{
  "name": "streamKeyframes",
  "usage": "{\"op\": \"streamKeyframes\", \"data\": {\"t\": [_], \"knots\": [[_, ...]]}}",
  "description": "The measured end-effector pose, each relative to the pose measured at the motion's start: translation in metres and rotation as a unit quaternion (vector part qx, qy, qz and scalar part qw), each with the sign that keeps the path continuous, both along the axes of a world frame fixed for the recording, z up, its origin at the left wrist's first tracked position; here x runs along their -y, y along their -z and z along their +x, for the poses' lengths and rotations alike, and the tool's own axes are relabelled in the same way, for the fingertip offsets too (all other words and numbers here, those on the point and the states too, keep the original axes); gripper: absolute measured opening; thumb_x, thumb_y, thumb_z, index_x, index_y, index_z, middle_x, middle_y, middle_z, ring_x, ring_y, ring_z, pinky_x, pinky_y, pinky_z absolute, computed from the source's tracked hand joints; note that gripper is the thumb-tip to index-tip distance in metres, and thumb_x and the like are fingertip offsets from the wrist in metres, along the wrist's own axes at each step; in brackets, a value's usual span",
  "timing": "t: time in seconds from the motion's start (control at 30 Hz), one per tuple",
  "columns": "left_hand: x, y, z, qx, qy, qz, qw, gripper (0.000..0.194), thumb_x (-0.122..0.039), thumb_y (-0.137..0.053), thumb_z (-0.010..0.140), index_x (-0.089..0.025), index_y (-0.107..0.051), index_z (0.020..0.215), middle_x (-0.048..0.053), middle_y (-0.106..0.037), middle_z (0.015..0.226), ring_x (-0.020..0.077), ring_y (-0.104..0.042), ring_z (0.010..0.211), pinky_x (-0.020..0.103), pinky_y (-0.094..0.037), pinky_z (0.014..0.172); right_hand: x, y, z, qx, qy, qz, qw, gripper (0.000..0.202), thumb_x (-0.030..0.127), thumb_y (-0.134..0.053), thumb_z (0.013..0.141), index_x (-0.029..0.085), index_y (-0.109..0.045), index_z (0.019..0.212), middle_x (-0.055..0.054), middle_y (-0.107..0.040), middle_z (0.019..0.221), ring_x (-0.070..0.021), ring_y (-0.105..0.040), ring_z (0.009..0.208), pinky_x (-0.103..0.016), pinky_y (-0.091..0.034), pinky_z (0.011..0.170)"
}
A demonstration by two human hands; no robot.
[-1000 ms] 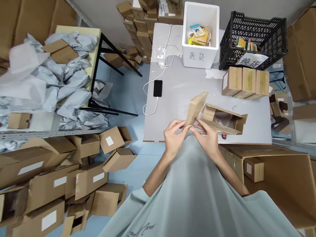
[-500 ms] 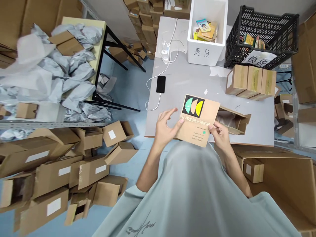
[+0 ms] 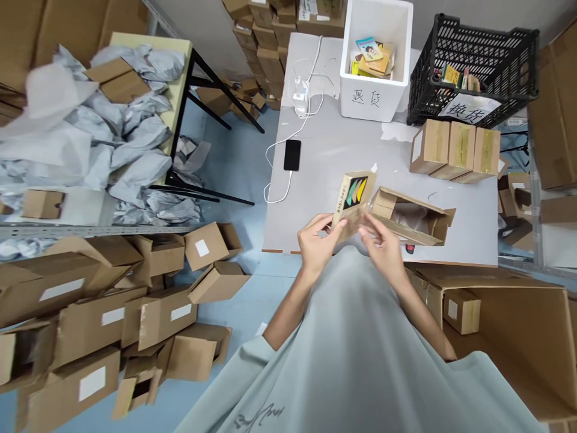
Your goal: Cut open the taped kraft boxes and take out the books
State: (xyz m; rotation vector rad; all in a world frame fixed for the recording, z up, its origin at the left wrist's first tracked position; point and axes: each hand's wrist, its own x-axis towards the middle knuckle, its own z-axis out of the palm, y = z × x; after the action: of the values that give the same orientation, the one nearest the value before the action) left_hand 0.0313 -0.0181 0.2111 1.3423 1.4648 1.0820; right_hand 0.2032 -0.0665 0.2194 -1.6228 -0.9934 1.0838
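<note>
From the head camera, all eyes on the open carton [image 3: 415, 234]; the book [image 3: 354, 195] is up in the air just left of it, over the near part of the table [image 3: 315, 198], tilted so that spine and cover both show, green and yellow shapes on a dark panel; the left hand [image 3: 318, 243] has it pinched at the lower left edge; the right hand [image 3: 383, 243] is up at the book's lower right side, just before the carton's left end, but the fingers are blurred, so whether they grip or merely brush it I cannot tell; progress check: the carton lies open with clear wrapping [image 3: 408, 216] inside, so I'd judge its opening done and the handling of this book midway; not yet done is any setting down, since the book rests in no container; beyond the carton to the left stands the white bin [image 3: 392, 90] with booklets [image 3: 374, 57] inside, and beyond it to the right, the black crate [image 3: 424, 99]; closer in on that side, three small cartons [image 3: 460, 147] sit in a row, looking unopened to my eye; the phone [image 3: 292, 155] lies well to the carton's left; and nearer the person, below the carton to the right, the large box [image 3: 487, 274] gapes open.
</note>
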Motion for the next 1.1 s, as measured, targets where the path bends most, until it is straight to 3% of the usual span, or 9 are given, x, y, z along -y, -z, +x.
{"op": "streamKeyframes", "data": {"t": [0.13, 0.27, 0.37, 0.47, 0.53, 0.63, 0.73, 0.9, 1.1], "knots": [[0.017, 0.001, 0.017, -0.041, 0.016, 0.103, 0.994, 0.026, -0.048, -0.083, 0.1, -0.028, -0.091, 0.114, 0.009, -0.088, 0.113, 0.0256, -0.08, 0.101, 0.042, -0.066, 0.091, 0.0, -0.009, -0.027, -0.048, -0.013, 0.013, 0.999, 0.054, 0.064, -0.088, 0.09, 0.026, -0.082, 0.129, -0.01, -0.087, 0.13, -0.0302, -0.085, 0.115, -0.041, -0.073, 0.093], [0.023, -0.002, 0.02, -0.048, 0.063, 0.13, 0.988, 0.026, -0.044, -0.08, 0.102, -0.029, -0.09, 0.121, 0.009, -0.088, 0.122, 0.0265, -0.082, 0.109, 0.046, -0.068, 0.099, -0.007, -0.008, -0.02, -0.043, 0.026, 0.025, 0.998, 0.044, 0.066, -0.079, 0.097, 0.024, -0.083, 0.11, -0.008, -0.088, 0.106, -0.0291, -0.086, 0.104, -0.04, -0.071, 0.093], [0.012, -0.006, 0.007, -0.024, 0.098, 0.083, 0.991, 0.036, -0.052, -0.082, 0.1, -0.027, -0.088, 0.126, 0.012, -0.085, 0.133, 0.0286, -0.081, 0.115, 0.046, -0.068, 0.097, -0.01, -0.007, 0.004, -0.029, 0.037, 0.025, 0.999, 0.047, 0.069, -0.073, 0.099, 0.023, -0.083, 0.106, -0.007, -0.088, 0.1, -0.0299, -0.085, 0.098, -0.041, -0.07, 0.09], [-0.008, -0.007, -0.015, -0.023, 0.043, 0.022, 0.999, 0.053, -0.061, -0.087, 0.094, -0.025, -0.085, 0.133, 0.014, -0.08, 0.141, 0.0269, -0.078, 0.109, 0.041, -0.066, 0.089, -0.008, -0.01, 0.026, -0.049, 0.023, 0.007, 0.999, 0.05, 0.072, -0.075, 0.097, 0.023, -0.086, 0.107, -0.007, -0.088, 0.102, -0.0314, -0.085, 0.097, -0.041, -0.07, 0.087], [-0.021, -0.005, -0.028, 0.027, 0.064, -0.056, 0.996, 0.064, -0.068, -0.091, 0.087, -0.023, -0.086, 0.132, 0.014, -0.081, 0.136, 0.0267, -0.077, 0.107, 0.039, -0.065, 0.089, -0.006, -0.013, 0.035, -0.071, 0.01, 0.002, 0.997, 0.051, 0.073, -0.078, 0.095, 0.024, -0.087, 0.106, -0.008, -0.089, 0.103, -0.0321, -0.085, 0.098, -0.042, -0.07, 0.087], [-0.029, -0.001, -0.036, 0.162, 0.149, -0.18, 0.959, 0.062, -0.074, -0.09, 0.086, -0.02, -0.089, 0.116, 0.013, -0.086, 0.118, 0.0295, -0.079, 0.107, 0.041, -0.065, 0.096, -0.005, -0.015, 0.038, -0.081, -0.006, 0.007, 0.997, 0.051, 0.074, -0.081, 0.093, 0.025, -0.088, 0.104, -0.008, -0.089, 0.105, -0.0321, -0.085, 0.099, -0.044, -0.07, 0.088], [-0.026, 0.001, -0.033, 0.212, 0.127, -0.209, 0.946, 0.059, -0.075, -0.092, 0.083, -0.02, -0.09, 0.104, 0.012, -0.087, 0.108, 0.0295, -0.08, 0.103, 0.04, -0.065, 0.094, -0.009, -0.008, 0.037, -0.068, -0.016, 0.002, 0.998, 0.052, 0.074, -0.079, 0.095, 0.025, -0.087, 0.109, -0.009, -0.089, 0.112, -0.0321, -0.085, 0.105, -0.044, -0.07, 0.09], [-0.02, 0.001, -0.021, 0.148, 0.011, -0.123, 0.981, 0.054, -0.07, -0.096, 0.08, -0.02, -0.09, 0.102, 0.007, -0.085, 0.099, 0.022, -0.074, 0.088, 0.034, -0.06, 0.082, -0.013, 0.012, 0.036, -0.008, 0.071, 0.015, 0.997, 0.059, 0.073, -0.08, 0.093, 0.024, -0.082, 0.127, -0.016, -0.084, 0.138, -0.0314, -0.084, 0.118, -0.043, -0.071, 0.094], [-0.005, -0.005, 0.004, -0.02, -0.019, 0.042, 0.999, 0.03, -0.055, -0.086, 0.097, -0.027, -0.092, 0.104, 0.006, -0.085, 0.102, 0.0241, -0.072, 0.092, 0.038, -0.059, 0.082, -0.004, 0.004, -0.005, -0.108, -0.039, 0.003, 0.993, 0.066, 0.071, -0.082, 0.093, 0.028, -0.076, 0.143, -0.015, -0.074, 0.158, -0.0323, -0.082, 0.126, -0.04, -0.073, 0.088]]}}
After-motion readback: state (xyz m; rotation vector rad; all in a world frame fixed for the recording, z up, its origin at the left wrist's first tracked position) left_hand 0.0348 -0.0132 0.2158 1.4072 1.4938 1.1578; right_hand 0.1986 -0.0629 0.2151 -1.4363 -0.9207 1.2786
